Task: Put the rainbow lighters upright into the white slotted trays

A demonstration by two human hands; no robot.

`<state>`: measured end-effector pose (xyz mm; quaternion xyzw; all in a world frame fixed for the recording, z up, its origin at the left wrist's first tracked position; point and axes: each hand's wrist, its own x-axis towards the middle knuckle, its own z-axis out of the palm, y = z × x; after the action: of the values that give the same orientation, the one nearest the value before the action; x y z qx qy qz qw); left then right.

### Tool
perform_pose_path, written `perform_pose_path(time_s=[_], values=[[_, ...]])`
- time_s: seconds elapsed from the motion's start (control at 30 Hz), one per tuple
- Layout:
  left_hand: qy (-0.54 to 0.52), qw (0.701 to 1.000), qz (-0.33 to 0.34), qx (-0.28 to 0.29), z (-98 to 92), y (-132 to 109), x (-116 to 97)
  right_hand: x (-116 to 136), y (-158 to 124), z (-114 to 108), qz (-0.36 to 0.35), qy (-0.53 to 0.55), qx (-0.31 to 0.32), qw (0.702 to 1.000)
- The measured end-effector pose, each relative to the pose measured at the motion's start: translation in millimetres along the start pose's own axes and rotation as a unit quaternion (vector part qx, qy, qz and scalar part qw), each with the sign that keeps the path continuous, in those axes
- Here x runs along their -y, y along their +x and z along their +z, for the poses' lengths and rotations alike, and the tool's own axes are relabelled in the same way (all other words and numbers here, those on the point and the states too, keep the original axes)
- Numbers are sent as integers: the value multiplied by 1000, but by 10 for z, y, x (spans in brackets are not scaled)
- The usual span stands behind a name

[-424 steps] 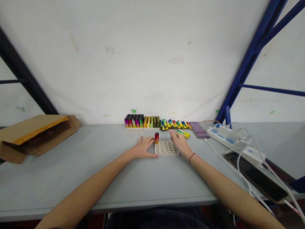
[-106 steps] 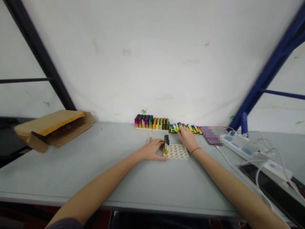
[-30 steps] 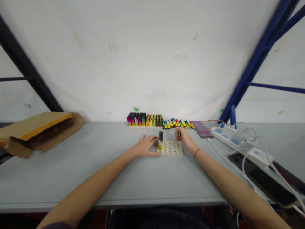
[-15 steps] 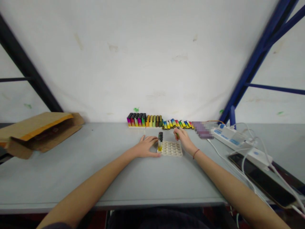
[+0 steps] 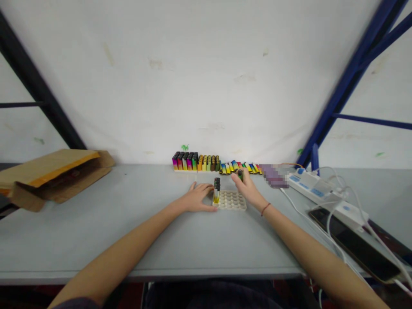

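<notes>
A white tray [image 5: 232,200] with rows of round holes lies on the table before me. Several lighters [image 5: 216,191] with black tops and yellow lower ends stand upright along its left edge. My left hand [image 5: 197,198] rests flat at that edge, thumb and fingers apart, steadying nothing in its grasp. Over the tray's back right part, my right hand [image 5: 243,185] has its fingers closed round a lighter [image 5: 240,174], whose dark top shows above the fingers; most of its body is hidden.
Against the wall stand upright lighters [image 5: 185,162] in a white tray, then yellow and brown ones [image 5: 208,163]. Colourful lighters [image 5: 231,167] lie beside them. On the right are a power strip [image 5: 322,191], cables and a phone [image 5: 354,240]; on the left, an open cardboard package [image 5: 61,176].
My right hand has turned, so the lighter's dark top now points up above the fingers. The left hand and the tray have stayed in place.
</notes>
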<state>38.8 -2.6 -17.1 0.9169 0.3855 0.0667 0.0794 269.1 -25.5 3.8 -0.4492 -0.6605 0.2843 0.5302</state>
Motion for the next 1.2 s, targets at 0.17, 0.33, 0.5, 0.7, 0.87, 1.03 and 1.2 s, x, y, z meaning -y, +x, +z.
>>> perform_pose_path(time_s=[0.17,0.33,0.5,0.7,0.87,1.03,1.2], values=[[-10,1000,-2,-10,16,-1,0,121,-71,76,-59,-93,42,993],[-22,1000,2,-19,28,0,-1,283,-108,69,-122,-168,124,970],[-26,1000,-6,-17,23,1,-11,312,-144,39,-126,-146,194,962],[-28,1000,-1,-14,-5,-9,-34,287,-210,96,-162,-200,205,944],[-31,999,-1,-14,-15,-10,-40,292,-212,126,-230,-273,203,912],[-34,999,-8,-10,-13,-11,-44,253,-210,126,-273,-313,202,887],[-29,1000,-10,-8,-5,-15,-35,294,-211,105,-258,-356,200,876]])
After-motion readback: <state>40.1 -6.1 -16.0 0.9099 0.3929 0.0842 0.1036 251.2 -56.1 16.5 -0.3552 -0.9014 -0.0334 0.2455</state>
